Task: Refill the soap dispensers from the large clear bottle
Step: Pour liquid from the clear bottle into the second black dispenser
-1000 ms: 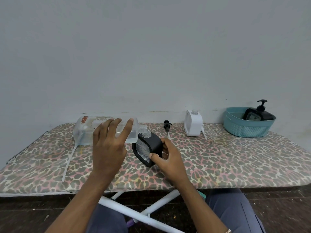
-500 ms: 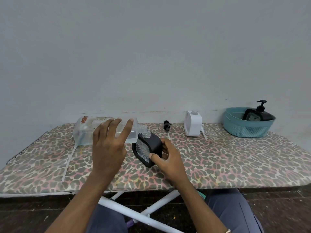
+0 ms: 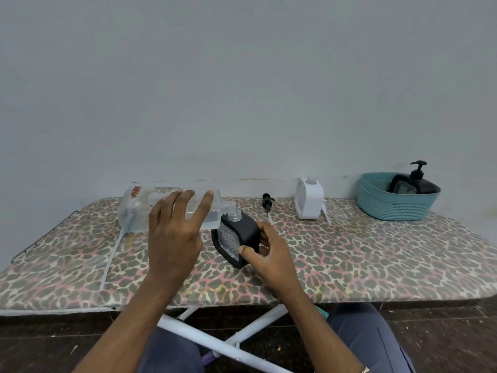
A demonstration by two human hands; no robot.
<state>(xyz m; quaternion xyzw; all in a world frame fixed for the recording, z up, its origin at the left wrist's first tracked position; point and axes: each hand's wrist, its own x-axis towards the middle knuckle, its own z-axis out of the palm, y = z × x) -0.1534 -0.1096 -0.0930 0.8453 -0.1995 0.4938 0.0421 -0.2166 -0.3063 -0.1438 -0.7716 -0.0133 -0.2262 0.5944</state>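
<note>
left hand (image 3: 174, 232) grips the tipped clear bottle (image 3: 139, 208); right hand (image 3: 269, 254) holds the tilted black dispenser (image 3: 239, 232)

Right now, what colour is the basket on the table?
The basket is teal; head view shows it best.

so the main furniture is an ironing board (image 3: 376, 259) with a leopard-print cover, pink and brown. right behind it there's a plain pale grey wall (image 3: 242, 90), softly and evenly lit, with a faint brownish stain line (image 3: 234, 179) just above the board's far edge. under the board: crossed white legs (image 3: 188, 331) and a dark speckled floor (image 3: 40, 345). a thin wire rack (image 3: 43, 235) sticks off its left end
</note>
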